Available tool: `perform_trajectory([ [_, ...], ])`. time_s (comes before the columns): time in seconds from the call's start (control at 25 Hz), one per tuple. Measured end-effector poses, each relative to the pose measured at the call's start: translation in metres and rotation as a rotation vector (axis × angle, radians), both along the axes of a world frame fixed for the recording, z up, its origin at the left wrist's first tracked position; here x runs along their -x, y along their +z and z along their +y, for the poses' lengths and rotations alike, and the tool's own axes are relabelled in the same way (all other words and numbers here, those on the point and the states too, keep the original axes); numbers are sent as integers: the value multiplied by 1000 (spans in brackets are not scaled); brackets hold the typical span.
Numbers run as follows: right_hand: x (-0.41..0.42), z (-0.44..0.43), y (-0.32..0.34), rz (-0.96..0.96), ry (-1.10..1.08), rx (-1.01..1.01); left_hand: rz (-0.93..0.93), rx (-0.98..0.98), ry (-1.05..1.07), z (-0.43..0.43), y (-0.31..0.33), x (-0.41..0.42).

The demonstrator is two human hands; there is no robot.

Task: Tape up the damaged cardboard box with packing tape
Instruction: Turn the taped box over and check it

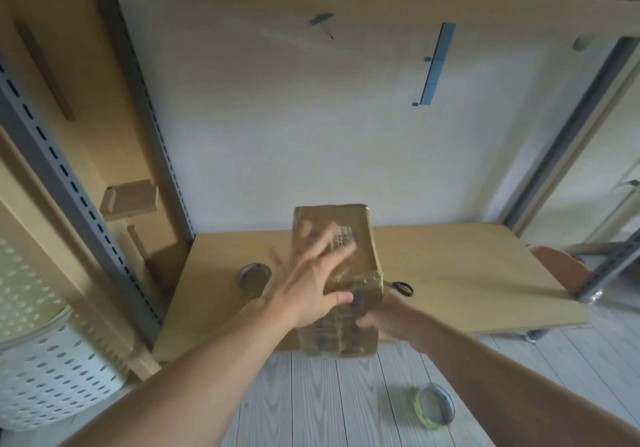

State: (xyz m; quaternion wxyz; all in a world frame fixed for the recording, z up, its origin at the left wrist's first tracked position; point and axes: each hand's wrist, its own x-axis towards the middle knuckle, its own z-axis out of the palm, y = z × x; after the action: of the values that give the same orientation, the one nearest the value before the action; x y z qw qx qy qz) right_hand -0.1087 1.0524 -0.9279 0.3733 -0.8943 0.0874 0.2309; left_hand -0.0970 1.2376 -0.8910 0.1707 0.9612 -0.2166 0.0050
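- Left grip (311,280), fingers spread and motion-blurred, lies flat atop the cardboard box (363,256).
- Right grip (381,322), mostly hidden, clasps its near right edge.
- Box stands at the worktop (450,273) front edge.

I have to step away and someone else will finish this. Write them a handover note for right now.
Left hand: fingers spread flat on top of the brown cardboard box, pressing down.
Right hand: grips the box's near right edge, low down.
The box stands upright at the front of the light wooden desk. A grey roll of packing tape lies on the desk left of it, with black-handled scissors to its right. A green-rimmed tape roll lies on the floor.
Done: glossy tape covers the near face and the top's front edge.
Left: probably check the hidden sides and tape any damage there.
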Motion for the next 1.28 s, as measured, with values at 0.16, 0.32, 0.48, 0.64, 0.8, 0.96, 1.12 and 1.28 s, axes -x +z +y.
perform_trajectory([
  [0.16,7,4,31,-98,-161,-676,216,437,267,15,-2,4],
  [0.32,8,16,36,-43,-195,-527,352,663,125,31,-10,4],
  [0.48,-1,18,32,-226,-262,-426,449,877,180,27,-21,4],
  [0.64,6,18,31,-387,-229,-166,540,1055,154,19,-26,3],
  [0.8,7,6,33,-351,-192,-92,524,1103,193,9,-23,5],
  [0.96,5,-1,29,-339,-206,-169,416,1000,223,-4,-24,5],
  [1.12,1,-10,20,-292,-211,-343,329,945,231,-13,-28,7],
  [1.28,5,-22,10,-316,-270,-262,354,1030,274,-20,-27,8],
])
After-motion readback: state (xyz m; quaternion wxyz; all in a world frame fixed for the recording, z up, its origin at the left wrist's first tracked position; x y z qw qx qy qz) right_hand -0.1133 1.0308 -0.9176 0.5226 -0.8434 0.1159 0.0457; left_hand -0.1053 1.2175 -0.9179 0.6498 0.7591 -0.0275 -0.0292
